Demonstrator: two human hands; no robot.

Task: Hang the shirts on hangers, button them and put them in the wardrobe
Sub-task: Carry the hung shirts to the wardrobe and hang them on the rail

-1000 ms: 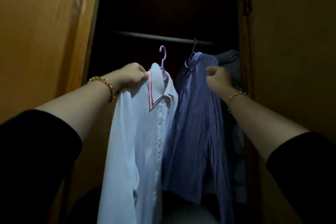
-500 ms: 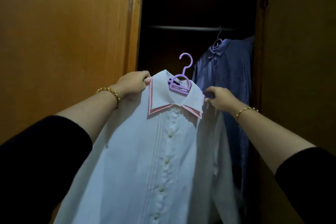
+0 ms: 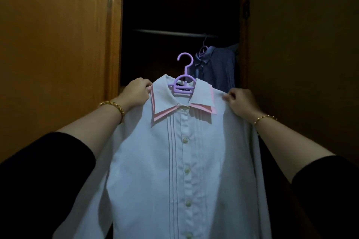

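In front of the open wardrobe, the white shirt (image 3: 174, 161) sits on a lilac hanger (image 3: 182, 89), held up in the air between two hands. It is outside the cupboard, and the hook is below the rail (image 3: 174, 33). The left hand (image 3: 137, 93) grips one shoulder just beside the pink-edged collar, with its fingers curled over the cloth. The right hand (image 3: 240, 103) pinches the other shoulder between thumb and fingers. The front looks buttoned as far down as I can see. A blue shirt (image 3: 219, 68) hangs at the right end of the rail, back in the dark.

To my eye the shirt is light, thin and quite limp, and it drapes straight down from the two grips. The only stiff parts would be the hanger under the shoulders and, a little, the collar. Smooth cloth on smooth plastic is likely to slide, so tipping it to one side could slip a shoulder off. Holding the shoulders keeps it spread and tidy, but the hook is left free to turn. For hooking it on the rail, I'd think the neck of the hanger, just under the hook, is the surer place to hold. The other hand could steady a shoulder.
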